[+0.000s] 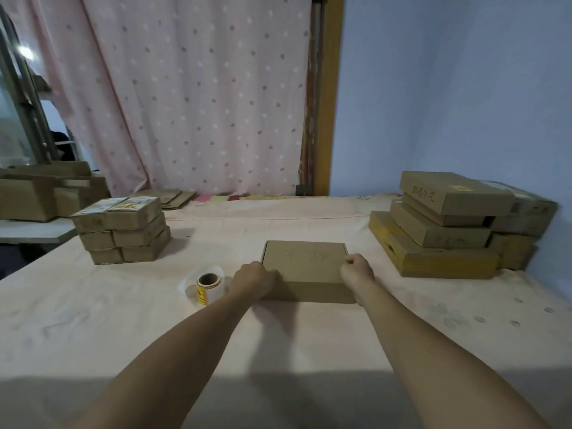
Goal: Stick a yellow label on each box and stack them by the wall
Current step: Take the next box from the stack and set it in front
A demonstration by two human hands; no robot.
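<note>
Centrally, 1 cardboard box (305, 267), left hand (255, 278) and right hand (357, 267) curled around its opposite sides.

Single head-worn view, facing forward and down, close over the bed (278, 335), wide-angle.

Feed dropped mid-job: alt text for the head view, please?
The person's left grip and right grip hold the sides of an unlabelled cardboard box on the table. A label roll stands left of it; a box stack sits right by the blue wall, its top box yellow-labelled.
</note>
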